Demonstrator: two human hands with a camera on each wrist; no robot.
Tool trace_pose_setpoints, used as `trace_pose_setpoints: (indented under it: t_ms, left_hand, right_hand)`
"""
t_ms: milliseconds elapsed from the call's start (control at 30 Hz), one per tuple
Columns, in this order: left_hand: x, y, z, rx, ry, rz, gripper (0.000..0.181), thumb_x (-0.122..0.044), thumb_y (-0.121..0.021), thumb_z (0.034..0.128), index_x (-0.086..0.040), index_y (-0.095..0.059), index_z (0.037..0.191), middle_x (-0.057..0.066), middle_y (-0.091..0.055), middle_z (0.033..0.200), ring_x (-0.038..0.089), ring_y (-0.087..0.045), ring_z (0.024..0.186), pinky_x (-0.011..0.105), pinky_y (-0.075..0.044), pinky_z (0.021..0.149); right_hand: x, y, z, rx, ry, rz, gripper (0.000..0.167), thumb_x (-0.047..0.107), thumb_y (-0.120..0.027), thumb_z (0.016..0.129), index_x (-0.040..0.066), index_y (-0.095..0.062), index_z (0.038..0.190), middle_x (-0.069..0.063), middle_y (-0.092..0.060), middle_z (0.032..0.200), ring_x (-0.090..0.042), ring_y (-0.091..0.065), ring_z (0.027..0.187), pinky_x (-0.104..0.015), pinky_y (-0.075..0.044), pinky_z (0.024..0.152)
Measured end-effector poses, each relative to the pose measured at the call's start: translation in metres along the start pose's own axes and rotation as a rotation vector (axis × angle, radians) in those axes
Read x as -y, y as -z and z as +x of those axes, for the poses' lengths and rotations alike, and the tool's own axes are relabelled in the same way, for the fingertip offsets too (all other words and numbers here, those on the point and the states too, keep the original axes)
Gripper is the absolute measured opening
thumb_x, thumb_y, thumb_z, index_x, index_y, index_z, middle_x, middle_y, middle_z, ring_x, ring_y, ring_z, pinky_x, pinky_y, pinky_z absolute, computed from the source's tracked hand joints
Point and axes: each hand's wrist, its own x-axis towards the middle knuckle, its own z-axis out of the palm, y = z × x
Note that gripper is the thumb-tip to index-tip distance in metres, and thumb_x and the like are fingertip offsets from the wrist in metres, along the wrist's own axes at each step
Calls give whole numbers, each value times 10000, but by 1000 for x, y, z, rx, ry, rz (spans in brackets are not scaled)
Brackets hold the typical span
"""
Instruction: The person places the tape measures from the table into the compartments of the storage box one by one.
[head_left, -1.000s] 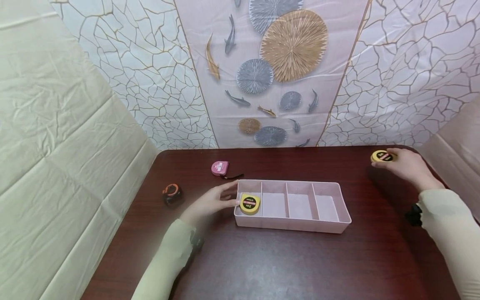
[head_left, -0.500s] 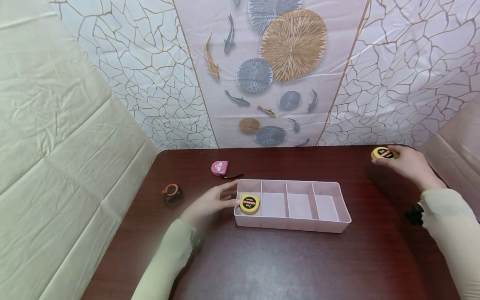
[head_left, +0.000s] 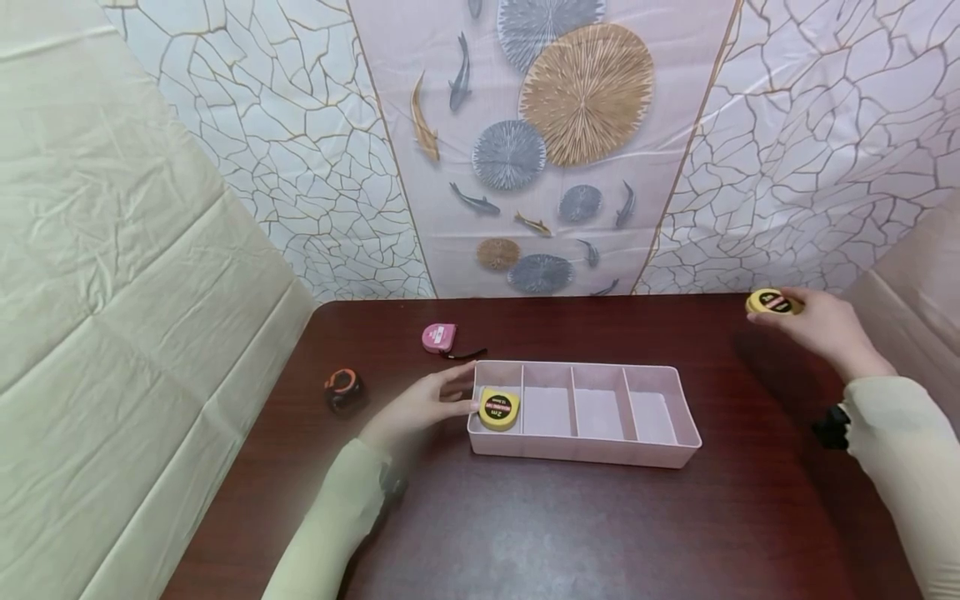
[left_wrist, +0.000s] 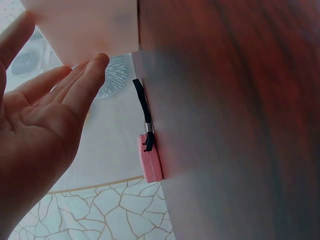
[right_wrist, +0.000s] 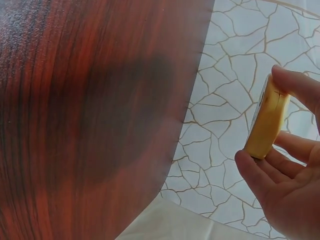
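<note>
The right hand (head_left: 832,329) pinches a tape measure (head_left: 772,302), slightly higher now, outside the tray (head_left: 585,448) the left hand (head_left: 417,408) touches, fingers wide.

Table (head_left: 585,533): near edge cut off in head view. Right hand (head_left: 831,329) covers one end of its yellow tape measure (head_left: 771,302). Pink tape measure (head_left: 438,336), near the far edge: print illegible.

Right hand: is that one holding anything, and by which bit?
Yes, the right hand pinches a yellow tape measure by opposite edges, not its flat faces.
</note>
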Motion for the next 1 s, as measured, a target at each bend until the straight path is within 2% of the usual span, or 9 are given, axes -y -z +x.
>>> trace_pose_setpoints:
  t_ms: [267,500,733,1000]
  left_hand:
    - [0,-1,-1,4,18,-3,719,-220,-736,942,-229,-378,1566,16,-446,1550,264,-472,1382,406,-414,1103]
    - [0,0,1,3,-8,1,732,-211,-731,947,-195,-358,1576,50,-449,1546,297,-471,1380,421,-422,1095]
    - [-1,0,0,-4,2,20,743,-248,-731,948,-186,-348,1581,13,-378,1595,310,-475,1374,415,-413,1102]
    - [-1,0,-1,-13,1,52,731,-246,-735,943,-196,-367,1573,37,-443,1552,273,-483,1373,420,-401,1114]
  right_hand:
    - [2,3,1,-35,14,5,795,506,-674,930,-100,-471,1403,-422,-526,1209,-566,-491,1034,-639,-402,794]
    - [4,9,4,-52,20,5,809,517,-673,927,-84,-460,1424,-409,-517,1231,-561,-486,1044,-639,-393,799]
    - [9,18,4,-71,27,-9,812,517,-663,933,-102,-455,1416,-405,-522,1216,-556,-490,1034,-631,-396,783]
    - [13,24,7,-110,57,-22,769,489,-680,928,-103,-482,1378,-399,-542,1190,-544,-505,1028,-635,-397,785]
